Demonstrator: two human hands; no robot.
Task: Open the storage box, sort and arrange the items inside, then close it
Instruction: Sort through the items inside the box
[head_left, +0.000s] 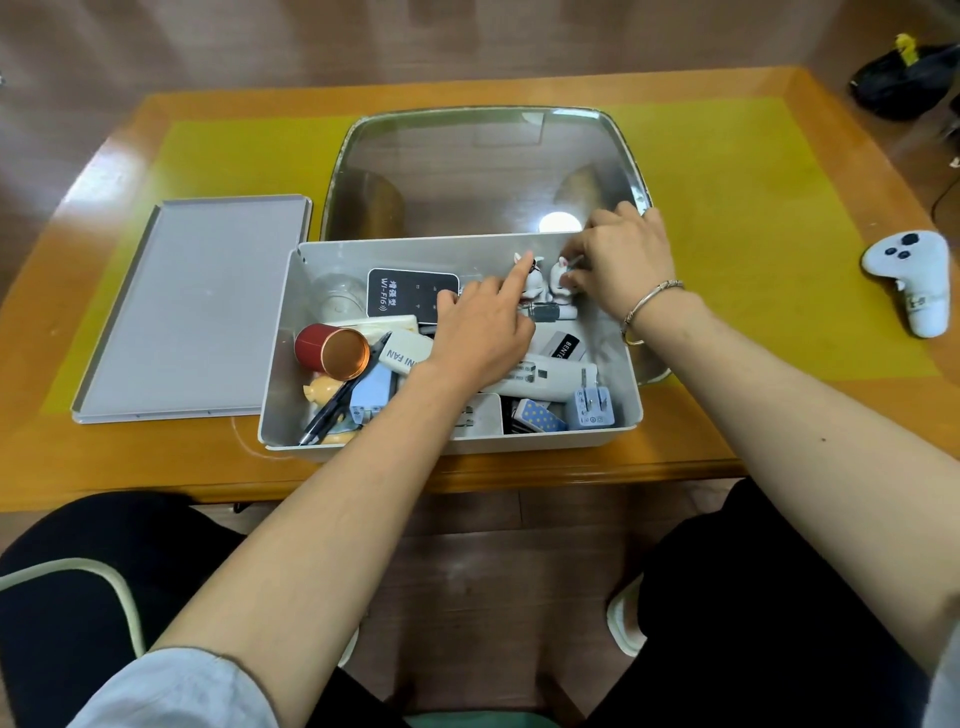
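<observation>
White storage box (618, 332), at table's near edge, lid off: right hand (621, 262) pinching rabbit figurine (560, 274) by far-right corner; left hand (480, 332) pointing, holding nothing. Risking toppling neighbouring figurine (531, 275).
</observation>
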